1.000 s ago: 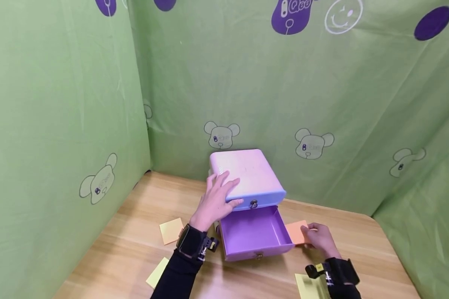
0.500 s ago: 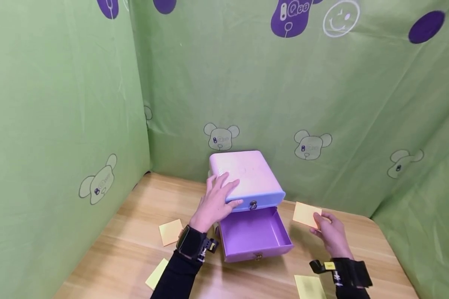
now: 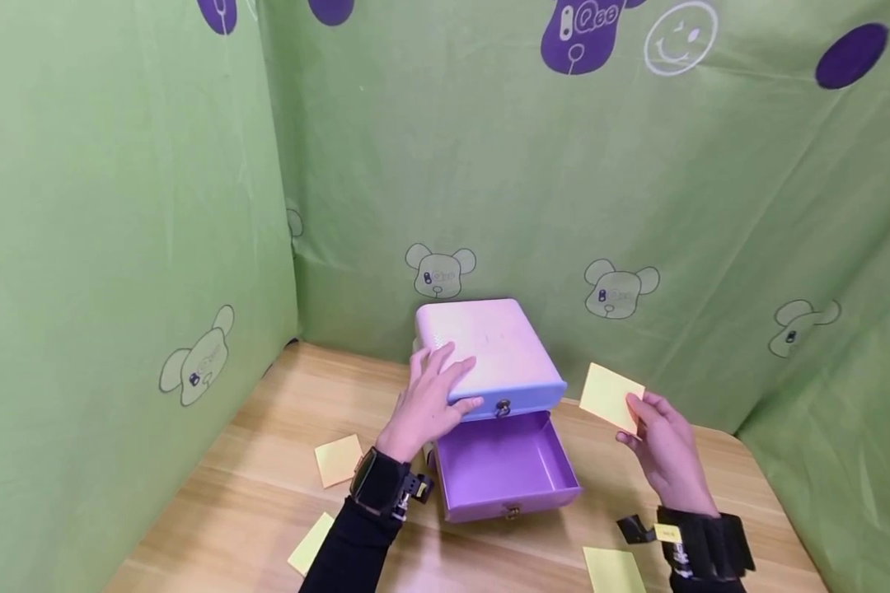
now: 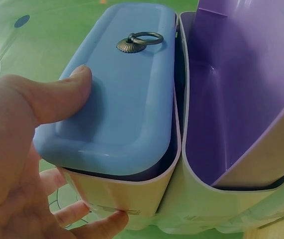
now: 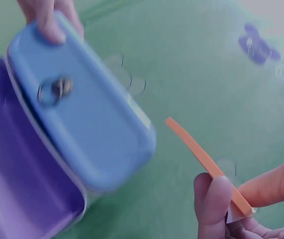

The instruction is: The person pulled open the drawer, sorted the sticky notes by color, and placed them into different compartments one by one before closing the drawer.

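A small drawer cabinet (image 3: 489, 338) with a pale pink top stands against the back curtain. Its upper blue drawer (image 4: 127, 94), with a metal ring pull, is pushed in. Below it, the purple drawer (image 3: 498, 469) is pulled out, with nothing visible inside. My left hand (image 3: 424, 408) rests on the cabinet's front left corner, fingers spread over the top and thumb against the blue front. To the right, my right hand (image 3: 671, 449) pinches a sticky note pad (image 3: 610, 399) between thumb and fingers, above the table. Its edge (image 5: 201, 157) looks orange in the right wrist view.
Flat on the wooden table (image 3: 267, 428) lie an orange-yellow sticky note pad (image 3: 337, 459) and a yellow pad (image 3: 310, 543) at the left. Another yellow pad (image 3: 614, 570) is at the front right. Green curtains (image 3: 526, 165) enclose the back and sides.
My right hand has lifted the sticky note pad from beside the purple drawer, moving up and slightly right and tilting it. The left hand and the cabinet have stayed put.
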Tool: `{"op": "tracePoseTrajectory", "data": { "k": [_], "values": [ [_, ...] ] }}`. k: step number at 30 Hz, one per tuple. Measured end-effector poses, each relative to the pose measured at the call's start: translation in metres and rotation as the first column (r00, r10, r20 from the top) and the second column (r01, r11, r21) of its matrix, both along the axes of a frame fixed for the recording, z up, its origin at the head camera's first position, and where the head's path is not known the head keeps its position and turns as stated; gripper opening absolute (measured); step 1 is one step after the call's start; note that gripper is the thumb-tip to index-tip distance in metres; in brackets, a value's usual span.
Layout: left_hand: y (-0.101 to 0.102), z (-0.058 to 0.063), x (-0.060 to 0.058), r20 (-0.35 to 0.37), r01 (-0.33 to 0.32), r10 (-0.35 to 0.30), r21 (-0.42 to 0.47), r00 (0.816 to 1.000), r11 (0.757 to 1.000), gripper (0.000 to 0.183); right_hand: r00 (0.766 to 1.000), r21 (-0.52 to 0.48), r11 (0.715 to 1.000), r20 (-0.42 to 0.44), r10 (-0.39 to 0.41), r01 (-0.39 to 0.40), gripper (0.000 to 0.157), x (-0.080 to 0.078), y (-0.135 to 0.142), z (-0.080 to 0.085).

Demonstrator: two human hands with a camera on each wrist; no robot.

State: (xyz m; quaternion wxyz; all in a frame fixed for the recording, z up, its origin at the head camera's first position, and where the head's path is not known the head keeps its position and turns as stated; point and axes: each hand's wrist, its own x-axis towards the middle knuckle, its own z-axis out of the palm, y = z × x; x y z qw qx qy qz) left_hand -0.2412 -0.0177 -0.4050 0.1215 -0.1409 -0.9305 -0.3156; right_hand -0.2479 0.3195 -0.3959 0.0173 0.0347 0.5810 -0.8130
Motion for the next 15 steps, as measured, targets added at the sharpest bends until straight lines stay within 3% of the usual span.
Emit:
{"op": "tracePoseTrajectory", "data": {
  "k": [5, 15],
  "values": [
    [-0.001, 0.000, -0.001, -0.004, 0.001, -0.001, -0.003, 1.000, 1.000, 0.065, 0.996, 0.005, 0.997, -0.058, 0.075, -0.075, 0.022, 0.015, -0.017, 0.020],
    [-0.001, -0.001, -0.003, 0.005, -0.010, 0.010, -0.001, 1.000, 1.000, 0.065, 0.976, 0.184, 0.968, -0.107, 0.191, -0.170, 0.028, 0.035, -0.047, 0.045]
  ]
}}
